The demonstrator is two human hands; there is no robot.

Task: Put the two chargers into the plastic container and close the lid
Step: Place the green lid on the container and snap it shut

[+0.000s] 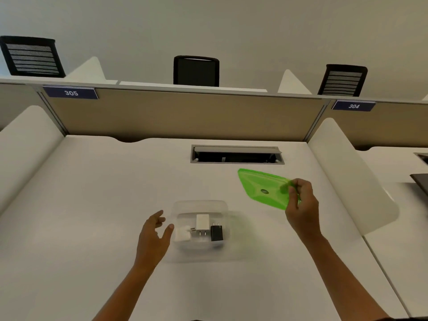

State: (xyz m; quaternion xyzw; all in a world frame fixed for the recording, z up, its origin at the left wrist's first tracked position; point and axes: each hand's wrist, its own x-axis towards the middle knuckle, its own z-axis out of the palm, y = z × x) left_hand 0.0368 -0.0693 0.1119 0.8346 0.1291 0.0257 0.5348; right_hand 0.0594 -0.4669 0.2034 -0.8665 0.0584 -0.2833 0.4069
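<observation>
A clear plastic container (201, 206) stands on the white desk in front of me. Inside it lie a white charger (202, 223), a black charger (216, 232) to its right and a small white plug (183, 235) at the left. My left hand (154, 237) hovers open right beside the container's left wall, holding nothing. My right hand (301, 202) pinches the right edge of the green lid (261, 187), which is tilted and raised above the desk, to the right of and beyond the container.
An open cable slot (236, 155) sits in the desk behind the lid. White dividers (352, 177) flank the desk on both sides, and a beige partition (180, 114) closes the back. Black chairs stand beyond it. A dark object (420, 181) lies on the neighbouring desk.
</observation>
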